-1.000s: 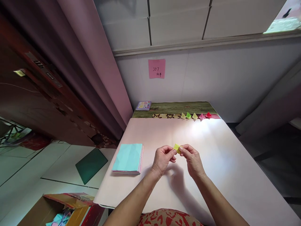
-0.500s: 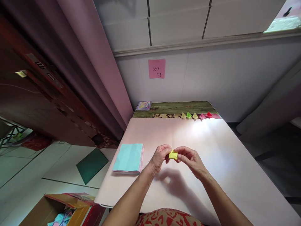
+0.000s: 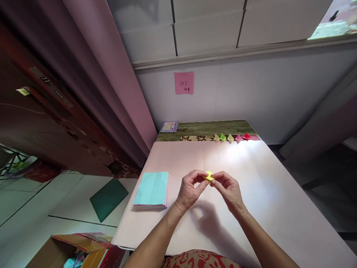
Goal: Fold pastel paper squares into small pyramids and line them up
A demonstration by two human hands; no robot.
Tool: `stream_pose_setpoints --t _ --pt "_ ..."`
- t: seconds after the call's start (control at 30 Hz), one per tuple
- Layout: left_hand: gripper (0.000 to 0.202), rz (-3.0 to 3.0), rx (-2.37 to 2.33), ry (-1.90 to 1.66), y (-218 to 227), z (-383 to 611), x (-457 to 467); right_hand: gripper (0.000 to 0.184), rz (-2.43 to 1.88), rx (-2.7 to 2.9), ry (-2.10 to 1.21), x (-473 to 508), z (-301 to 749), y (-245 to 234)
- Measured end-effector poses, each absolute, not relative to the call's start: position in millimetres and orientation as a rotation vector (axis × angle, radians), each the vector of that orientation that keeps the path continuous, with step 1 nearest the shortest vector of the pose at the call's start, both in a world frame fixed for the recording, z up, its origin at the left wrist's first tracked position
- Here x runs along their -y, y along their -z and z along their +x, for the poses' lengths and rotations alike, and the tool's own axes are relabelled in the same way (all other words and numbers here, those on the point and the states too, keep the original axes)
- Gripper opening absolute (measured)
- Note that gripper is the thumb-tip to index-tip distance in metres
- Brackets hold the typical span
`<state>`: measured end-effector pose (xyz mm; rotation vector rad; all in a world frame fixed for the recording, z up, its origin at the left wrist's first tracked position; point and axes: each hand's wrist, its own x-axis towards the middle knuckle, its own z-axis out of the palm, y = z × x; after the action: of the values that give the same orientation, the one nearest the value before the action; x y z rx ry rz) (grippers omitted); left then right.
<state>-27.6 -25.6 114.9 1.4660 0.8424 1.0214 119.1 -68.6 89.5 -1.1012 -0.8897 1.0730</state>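
A small folded piece of yellow paper [image 3: 209,176] is held up above the table between both hands. My left hand [image 3: 191,189] pinches its left side between thumb and fingers. On its right side, my right hand [image 3: 228,190] grips it the same way. The fingertips cover part of the folds. To the left of my hands lies a stack of square paper [image 3: 152,189] with a light blue sheet on top. Several small folded paper boats [image 3: 230,137] in yellow, green, pink and red stand in a row at the far edge.
The table [image 3: 178,156] has a pale pink cover. Small booklets [image 3: 170,126] lie at its far left corner. A pink note [image 3: 184,83] is stuck to the wall. On the floor at the lower left stand an open cardboard box [image 3: 52,251] and a dark green sheet [image 3: 109,199].
The yellow paper has been turned, from a flat rectangle to a pointed shape facing up. My left fingers have shifted from a closed grip to a thumb-and-finger pinch.
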Motion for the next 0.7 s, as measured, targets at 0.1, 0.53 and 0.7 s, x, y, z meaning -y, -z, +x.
stream_pose_setpoints --t 0.1,0.53,0.7 --pt "0.022 1.369 -0.846 -1.01 -113.6 -27.5 23.1 0.022 -1.084 0.929 -1.086 69.3 121.2 -91.7" --pt "0.018 1.274 -0.901 -1.128 -107.4 -13.8 28.5 0.021 -1.105 0.905 -0.947 68.1 111.6 -90.1" --pt "0.031 1.029 -0.85 -1.09 -109.1 -9.5 28.3 0.037 -1.062 0.808 -1.067 66.7 110.3 -101.0"
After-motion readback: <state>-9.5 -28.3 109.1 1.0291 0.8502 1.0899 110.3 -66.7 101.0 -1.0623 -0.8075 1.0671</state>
